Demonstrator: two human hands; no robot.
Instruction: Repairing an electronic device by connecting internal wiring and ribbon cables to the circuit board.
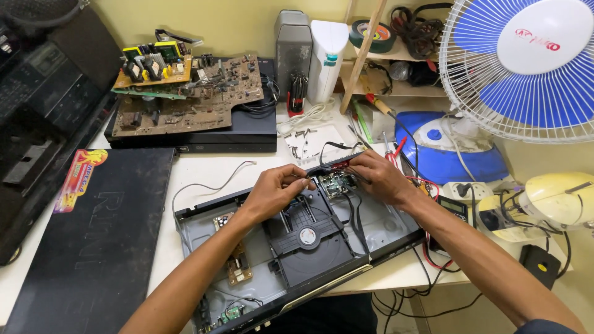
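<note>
An opened disc player chassis (383, 226) lies on the white table, with a black disc drive (309, 238) in its middle. At its far end sits a small green circuit board (336, 182). My left hand (275, 188) pinches thin wires at the board's left edge. From the right, my right hand (377, 176) rests over the board, fingers curled on it and its wires. A small brown board (236, 263) is fixed at the chassis's left side.
The player's black lid (99, 241) lies at the left. Brown circuit boards (185, 93) are stacked on another black player behind. Loose screws (303, 145) lie on paper. A blue fan (520, 62), a multimeter (455, 210) and a cream lamp (550, 201) crowd the right.
</note>
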